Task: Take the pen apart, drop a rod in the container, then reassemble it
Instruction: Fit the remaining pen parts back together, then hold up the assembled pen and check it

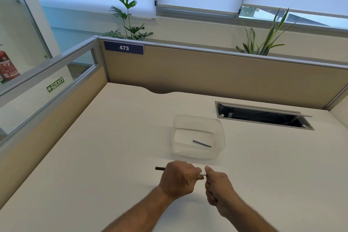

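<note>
My left hand (178, 179) is closed around a pen (160, 168), whose dark end sticks out to the left of the fist. A short white part of the pen shows between my two hands. My right hand (216, 182) pinches that white end with its fingertips. Both hands hover over the white desk (105, 147), just in front of a clear plastic container (198, 118). One thin dark rod (202, 143) lies flat on the container's bottom, towards its right side.
An open cable slot (263, 116) with a metal rim is cut into the desk at the back right. Beige partition walls (216, 73) close the desk at the back and on the left. Plants stand behind the partition.
</note>
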### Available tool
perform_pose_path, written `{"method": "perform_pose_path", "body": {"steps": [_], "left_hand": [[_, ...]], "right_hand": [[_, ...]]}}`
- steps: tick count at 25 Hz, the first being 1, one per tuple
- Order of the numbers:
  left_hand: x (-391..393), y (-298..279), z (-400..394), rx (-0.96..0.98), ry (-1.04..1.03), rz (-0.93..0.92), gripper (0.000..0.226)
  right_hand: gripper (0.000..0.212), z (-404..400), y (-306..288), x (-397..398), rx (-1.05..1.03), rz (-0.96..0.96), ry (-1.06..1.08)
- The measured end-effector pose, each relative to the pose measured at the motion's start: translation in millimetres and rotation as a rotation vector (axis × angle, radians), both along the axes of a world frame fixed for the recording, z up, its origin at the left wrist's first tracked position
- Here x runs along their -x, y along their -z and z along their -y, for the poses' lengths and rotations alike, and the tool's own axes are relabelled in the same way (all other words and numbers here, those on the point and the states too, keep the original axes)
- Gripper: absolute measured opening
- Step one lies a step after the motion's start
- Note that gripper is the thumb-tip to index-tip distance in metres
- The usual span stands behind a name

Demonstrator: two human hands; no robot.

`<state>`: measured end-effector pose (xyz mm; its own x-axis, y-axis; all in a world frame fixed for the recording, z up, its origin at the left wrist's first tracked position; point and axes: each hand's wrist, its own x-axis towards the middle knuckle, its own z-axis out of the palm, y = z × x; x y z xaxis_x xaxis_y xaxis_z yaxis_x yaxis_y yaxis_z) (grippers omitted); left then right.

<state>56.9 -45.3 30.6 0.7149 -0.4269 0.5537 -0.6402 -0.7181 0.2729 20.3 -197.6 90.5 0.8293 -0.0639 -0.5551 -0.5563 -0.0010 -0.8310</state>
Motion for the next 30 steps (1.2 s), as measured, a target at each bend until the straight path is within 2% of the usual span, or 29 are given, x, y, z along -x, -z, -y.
{"method": "perform_pose_path", "body": {"steps": [3,6,7,9,12,15,17,20,24,27,28,30], "left_hand": [[3,-2,3,0.030,-0.041,-0.034,0.027],[7,-5,8,0.212,-0.115,-0.176,0.032],[8,-6,10,0.276,-0.127,-0.224,0.034],[10,-7,13,0.394,-0.138,-0.305,0.035],[16,-12,19,0.489,-0.151,-0.425,0.031],[18,-13,26,0.515,-0.153,-0.450,0.063],[17,-14,26,0.509,-0.161,-0.468,0.077],[16,-8,13,0.351,-0.203,-0.517,0.097],[18,14,-12,0.050,-0.339,-0.468,0.094],[21,36,-22,-0.176,-0.397,-0.483,0.106],[23,42,-25,-0.227,-0.420,-0.469,0.108],[28,52,-29,-0.277,-0.414,-0.545,0.106]], "right_hand": [[0.053,1,-3,-2,0.048,0.031,0.002],[0.059,3,3,-4,0.079,0.147,0.052],[0.056,4,5,-3,0.070,0.191,0.085],[0.038,5,6,-1,0.053,0.284,0.090],[0.021,3,4,2,0.079,0.390,-0.044],[0.010,-1,5,-4,0.196,0.456,-0.087],[0.006,-1,2,-7,0.232,0.486,-0.077],[0.007,6,-5,-10,0.207,0.539,-0.021],[0.014,13,-12,-18,0.079,0.598,0.042],[0.018,14,-12,-23,0.004,0.576,0.114],[0.022,15,-11,-24,-0.016,0.547,0.129],[0.046,16,-11,-26,-0.058,0.471,0.149]]}}
